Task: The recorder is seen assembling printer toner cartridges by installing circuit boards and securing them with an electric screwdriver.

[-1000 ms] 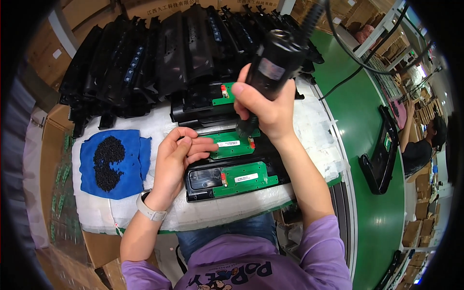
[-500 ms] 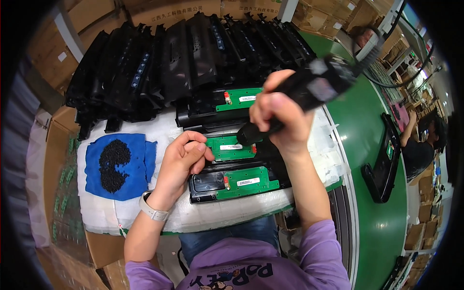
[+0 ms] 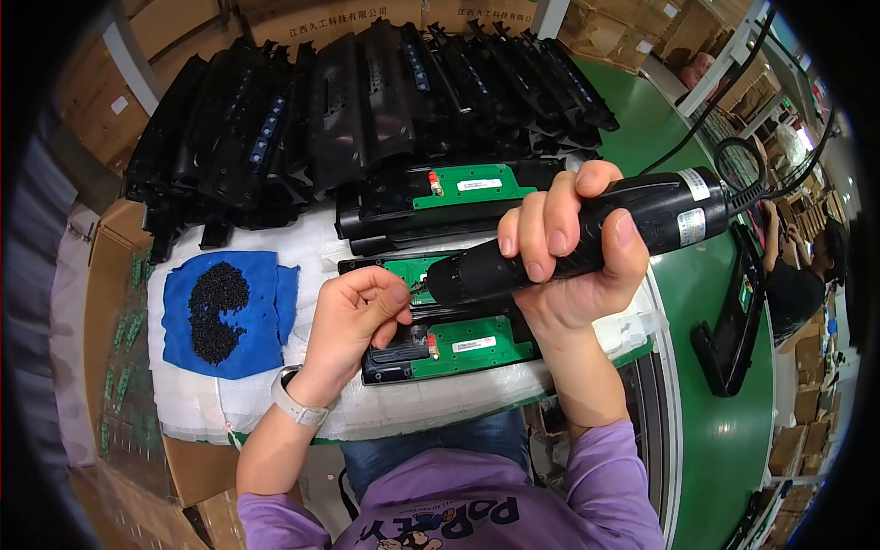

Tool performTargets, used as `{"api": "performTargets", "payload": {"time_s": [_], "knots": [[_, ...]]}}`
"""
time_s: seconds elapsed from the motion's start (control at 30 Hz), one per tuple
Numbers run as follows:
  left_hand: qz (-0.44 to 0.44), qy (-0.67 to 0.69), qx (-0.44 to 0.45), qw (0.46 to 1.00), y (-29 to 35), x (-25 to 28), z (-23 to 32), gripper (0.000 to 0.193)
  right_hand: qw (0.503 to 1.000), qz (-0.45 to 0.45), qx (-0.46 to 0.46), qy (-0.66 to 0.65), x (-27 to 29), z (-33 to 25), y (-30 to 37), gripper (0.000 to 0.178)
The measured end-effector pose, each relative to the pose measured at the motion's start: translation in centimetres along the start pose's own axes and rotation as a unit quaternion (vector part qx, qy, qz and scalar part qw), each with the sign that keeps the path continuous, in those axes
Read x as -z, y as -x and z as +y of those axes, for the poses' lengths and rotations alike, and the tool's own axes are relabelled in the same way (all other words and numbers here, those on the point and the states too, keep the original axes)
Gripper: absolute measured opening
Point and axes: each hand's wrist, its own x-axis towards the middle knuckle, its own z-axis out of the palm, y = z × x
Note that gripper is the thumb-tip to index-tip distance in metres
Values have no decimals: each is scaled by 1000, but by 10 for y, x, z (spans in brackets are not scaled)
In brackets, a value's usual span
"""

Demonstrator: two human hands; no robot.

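Electric screwdriver (image 3: 587, 234): black, barrel-shaped, corded, held nearly level in the right hand (image 3: 568, 252), whose fingers were wrapped tight around its body; its nose pointed toward the left hand (image 3: 353, 316), with the tip just beside that hand's fingertips. A black cable (image 3: 733, 160) ran from its rear end, up and away beyond the right hand.

Left hand: fingers curled and pinched together at the screwdriver's tip, resting on the middle black cartridge assembly (image 3: 403, 270); whether it held a screw could not be told. White wristband (image 3: 298, 403) on that wrist.

Cartridge assemblies with green circuit boards: one beneath both hands, one nearer the body under the right hand (image 3: 458, 344), one beyond the hands (image 3: 440, 197). All lay on white padding (image 3: 247, 403).

Blue cloth (image 3: 266, 307): to the outer side of the left hand, carrying a heap of small black screws (image 3: 215, 312).

Stacked black cartridge housings (image 3: 357, 101): a row leaning together, beyond the hands.

Green conveyor surface (image 3: 724, 440): to the outer side of the right hand, bearing one black part (image 3: 733, 321).

Cardboard boxes (image 3: 115, 275): beyond the blue cloth, to the left hand's outer side.
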Motion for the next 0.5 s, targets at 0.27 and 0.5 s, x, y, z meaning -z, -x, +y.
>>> {"api": "performTargets", "payload": {"time_s": [0.27,0.5], "knots": [[-4,3,14,1000,0,1,0,21,1000,-15,-14,-1,-3,4,-2,30],[66,-86,-81,991,-6,2,2,23,988,18,-139,72,-7,17,-34,22]]}}
